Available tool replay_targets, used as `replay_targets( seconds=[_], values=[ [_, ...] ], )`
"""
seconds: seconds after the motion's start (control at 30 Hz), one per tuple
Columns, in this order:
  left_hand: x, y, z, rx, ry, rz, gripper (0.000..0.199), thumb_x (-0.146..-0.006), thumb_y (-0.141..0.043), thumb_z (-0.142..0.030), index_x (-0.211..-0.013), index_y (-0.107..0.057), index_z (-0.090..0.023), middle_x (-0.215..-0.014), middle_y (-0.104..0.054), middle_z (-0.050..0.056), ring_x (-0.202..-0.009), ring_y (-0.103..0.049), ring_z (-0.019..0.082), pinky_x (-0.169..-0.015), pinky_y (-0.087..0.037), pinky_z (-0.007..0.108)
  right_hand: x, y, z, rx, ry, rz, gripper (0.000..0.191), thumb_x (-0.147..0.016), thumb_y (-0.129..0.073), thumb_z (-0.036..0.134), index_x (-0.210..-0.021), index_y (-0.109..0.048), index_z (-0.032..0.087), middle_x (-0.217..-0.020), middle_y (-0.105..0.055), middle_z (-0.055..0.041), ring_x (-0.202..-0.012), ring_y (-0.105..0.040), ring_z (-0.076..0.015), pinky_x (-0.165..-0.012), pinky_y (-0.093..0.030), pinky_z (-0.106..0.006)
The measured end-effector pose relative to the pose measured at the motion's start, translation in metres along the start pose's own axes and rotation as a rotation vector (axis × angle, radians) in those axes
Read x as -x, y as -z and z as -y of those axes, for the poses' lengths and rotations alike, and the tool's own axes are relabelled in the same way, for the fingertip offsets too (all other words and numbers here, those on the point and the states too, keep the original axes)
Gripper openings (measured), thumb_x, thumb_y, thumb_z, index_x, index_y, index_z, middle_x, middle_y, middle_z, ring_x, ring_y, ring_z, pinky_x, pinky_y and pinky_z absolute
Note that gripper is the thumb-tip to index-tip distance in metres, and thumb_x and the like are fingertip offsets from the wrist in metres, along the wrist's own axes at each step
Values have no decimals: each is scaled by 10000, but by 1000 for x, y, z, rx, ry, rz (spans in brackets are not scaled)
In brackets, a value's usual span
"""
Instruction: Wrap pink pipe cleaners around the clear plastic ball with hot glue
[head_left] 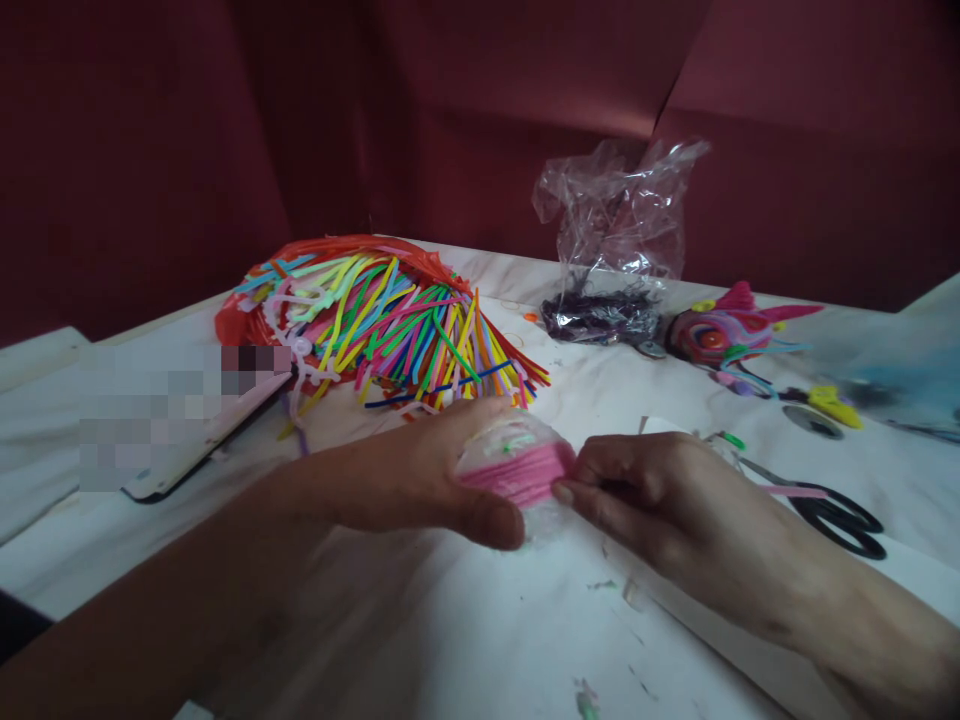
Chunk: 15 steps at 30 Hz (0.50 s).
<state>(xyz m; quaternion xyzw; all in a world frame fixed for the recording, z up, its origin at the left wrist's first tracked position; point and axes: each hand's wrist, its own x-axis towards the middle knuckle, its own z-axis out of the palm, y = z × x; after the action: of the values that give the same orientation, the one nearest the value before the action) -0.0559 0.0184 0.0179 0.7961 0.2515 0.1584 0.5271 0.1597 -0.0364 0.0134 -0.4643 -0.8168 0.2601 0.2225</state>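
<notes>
A rounded, clear plastic piece (551, 530) sits low over the table, with rows of pink pipe cleaner (517, 474) wound around its middle. My left hand (450, 480) grips it from the left, thumb along the near side, and the fingers behind are partly hidden. At its right edge, the fingertips of my right hand (637, 490) pinch the pink strand against the side. A pink pipe cleaner end (796, 491) shows beyond my right wrist, near the black-handled scissors (832, 515). Whether it joins the wound strand is hidden by the hand.
Many colourful pipe cleaners (405, 330) spill from a red bag (229, 322) at the back. A clear bag (619, 220) with dark, fuzzy material stands behind. A colourful fish-like craft (724, 335) lies back right, near a roll of tape (812, 422). A partly blurred device (210, 440) lies left.
</notes>
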Motion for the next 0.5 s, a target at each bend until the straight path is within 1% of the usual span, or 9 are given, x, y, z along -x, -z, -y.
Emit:
replay_targets(
  seconds=[0.07, 0.2, 0.33, 0.4, 0.5],
  values=[
    [-1, -1, 2, 3, 41, -12, 769, -570, -669, -554, -1228, -392, -270, -1220, -504, 38, -1086, -496, 263, -822, -460, 346, 0, 0, 0, -9, -2, 2, 551, -901, -300, 496, -662, -528, 55, -615, -327, -34, -492, -288, -63, -407, -204, -108],
    [-1, -2, 9, -45, 27, -79, 913, -516, -750, -441, -1294, -298, -290, -1263, -475, 35, -1160, -440, 264, -946, -375, 401, -1, 0, -2, -14, 3, 1, 545, -905, -312, 488, -649, -510, 49, -597, -315, -36, -488, -273, -66, -410, -190, -99],
    [-1, -4, 16, -130, 21, -117, 956, -516, -745, -454, -1322, -255, -297, -1371, -341, 45, -1236, -337, 282, -1014, -280, 433, -3, 1, -4, -11, -10, -9, 551, -888, -313, 503, -650, -513, 48, -594, -318, -36, -473, -266, -66, -397, -178, -100],
    [-2, -4, 18, -109, 6, -131, 970, -509, -743, -471, -1324, -250, -287, -1382, -321, 48, -1248, -318, 278, -1015, -283, 422, -3, 0, -4, -7, -16, -6, 555, -888, -312, 509, -650, -515, 50, -598, -323, -36, -479, -274, -68, -397, -184, -101],
    [-5, -3, 19, -60, -33, -129, 956, -474, -756, -477, -1295, -320, -253, -1303, -431, 62, -1186, -406, 278, -973, -348, 405, -3, 0, -3, 3, -16, -3, 555, -889, -309, 506, -648, -517, 51, -606, -328, -38, -494, -290, -70, -408, -202, -104]
  ],
)
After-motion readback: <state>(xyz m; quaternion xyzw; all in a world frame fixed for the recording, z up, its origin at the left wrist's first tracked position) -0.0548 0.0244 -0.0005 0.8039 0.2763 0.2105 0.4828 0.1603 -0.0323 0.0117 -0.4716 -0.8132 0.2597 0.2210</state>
